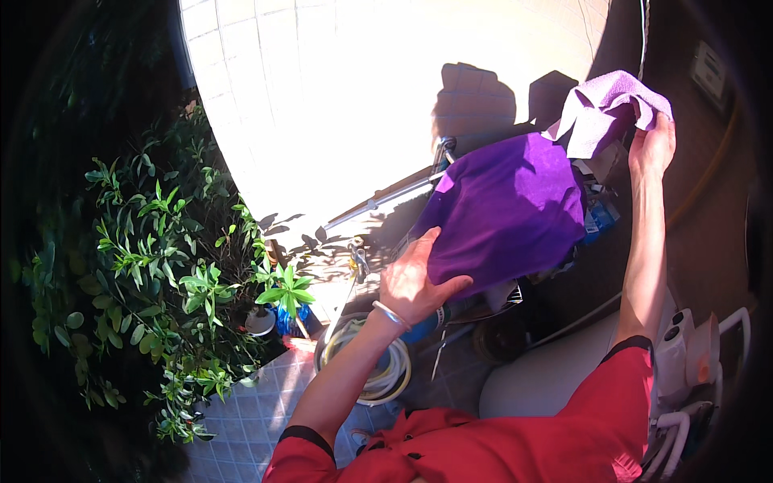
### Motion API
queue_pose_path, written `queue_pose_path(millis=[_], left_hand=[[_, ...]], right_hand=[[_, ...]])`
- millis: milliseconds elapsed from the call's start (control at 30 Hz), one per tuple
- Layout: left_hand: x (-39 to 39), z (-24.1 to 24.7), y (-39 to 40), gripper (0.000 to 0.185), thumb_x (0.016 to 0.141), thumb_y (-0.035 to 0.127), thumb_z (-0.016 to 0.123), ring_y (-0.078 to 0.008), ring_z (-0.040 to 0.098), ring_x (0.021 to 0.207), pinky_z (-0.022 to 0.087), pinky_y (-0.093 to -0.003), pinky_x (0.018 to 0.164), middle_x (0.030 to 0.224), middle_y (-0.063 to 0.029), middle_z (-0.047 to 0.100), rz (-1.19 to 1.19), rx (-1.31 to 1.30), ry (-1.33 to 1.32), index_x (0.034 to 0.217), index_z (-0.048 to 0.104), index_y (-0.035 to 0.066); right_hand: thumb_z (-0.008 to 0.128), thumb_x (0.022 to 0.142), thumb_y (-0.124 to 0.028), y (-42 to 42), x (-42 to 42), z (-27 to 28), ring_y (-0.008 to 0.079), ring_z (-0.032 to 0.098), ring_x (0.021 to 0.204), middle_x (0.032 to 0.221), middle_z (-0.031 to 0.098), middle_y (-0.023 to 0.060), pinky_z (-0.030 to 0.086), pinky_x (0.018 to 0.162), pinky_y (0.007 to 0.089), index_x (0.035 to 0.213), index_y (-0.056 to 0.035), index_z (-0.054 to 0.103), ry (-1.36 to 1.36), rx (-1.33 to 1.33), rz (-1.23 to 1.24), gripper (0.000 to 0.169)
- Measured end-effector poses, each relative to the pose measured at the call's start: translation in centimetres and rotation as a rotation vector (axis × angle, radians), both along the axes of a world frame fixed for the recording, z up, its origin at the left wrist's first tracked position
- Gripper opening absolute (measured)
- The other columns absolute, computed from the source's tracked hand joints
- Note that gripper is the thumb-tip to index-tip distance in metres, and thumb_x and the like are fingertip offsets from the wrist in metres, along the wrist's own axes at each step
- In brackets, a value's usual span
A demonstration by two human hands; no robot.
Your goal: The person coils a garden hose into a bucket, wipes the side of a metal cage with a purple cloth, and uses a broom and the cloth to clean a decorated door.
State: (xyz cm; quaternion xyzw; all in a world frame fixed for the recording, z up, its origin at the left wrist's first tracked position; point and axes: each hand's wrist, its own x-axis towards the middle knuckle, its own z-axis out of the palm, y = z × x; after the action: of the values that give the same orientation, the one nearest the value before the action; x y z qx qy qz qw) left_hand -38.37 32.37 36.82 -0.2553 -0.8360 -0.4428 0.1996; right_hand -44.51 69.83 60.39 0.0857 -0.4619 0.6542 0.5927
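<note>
A dark purple cloth is draped over a rack by the wall, covering most of what lies under it. At its near left edge rests my left hand, thumb and forefinger spread apart against the fabric; the other fingers are hard to make out. A bracelet circles that wrist. My right hand grips a lilac towel by its right side, up beyond the far right corner of the purple cloth. The towel hangs in loose folds, and its lower left corner meets or overlaps the purple cloth.
A sunlit tiled wall rises ahead, with a metal pole and a tap beside it. Below lies a coiled hose. Leafy plants fill the left. A rounded pale appliance stands at my right.
</note>
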Motion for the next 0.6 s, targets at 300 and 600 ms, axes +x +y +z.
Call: queue_pose_path(millis=[300, 600], left_hand=[[-3.6, 4.1, 6.3, 0.021, 0.084, 0.025, 0.064, -0.0392, 0.063, 0.068, 0.050, -0.0459, 0.062, 0.064, -0.0177, 0.061, -0.050, -0.275, 0.050, 0.077, 0.058, 0.006], [-9.9, 19.9, 6.9, 0.025, 0.097, 0.024, 0.056, -0.0093, 0.061, 0.077, 0.050, -0.0232, 0.071, 0.086, -0.0005, 0.065, -0.628, 0.988, 0.022, 0.110, 0.061, 0.003]], right_hand=[[0.052, 0.097, -0.017, 2.4, 8.0, 2.2, 0.0215, 0.054, 0.111, 0.120, 0.054, 0.0128, 0.046, 0.096, 0.0347, 0.124, -0.0012, 0.048, -0.033, 0.217, -0.062, 0.032], [0.048, 0.099, -0.020, 6.0, 5.9, -0.2, 0.0191, 0.050, 0.116, 0.123, 0.053, 0.0091, 0.039, 0.100, 0.0326, 0.129, -0.0085, 0.047, -0.150, 0.231, 0.027, 0.032]])
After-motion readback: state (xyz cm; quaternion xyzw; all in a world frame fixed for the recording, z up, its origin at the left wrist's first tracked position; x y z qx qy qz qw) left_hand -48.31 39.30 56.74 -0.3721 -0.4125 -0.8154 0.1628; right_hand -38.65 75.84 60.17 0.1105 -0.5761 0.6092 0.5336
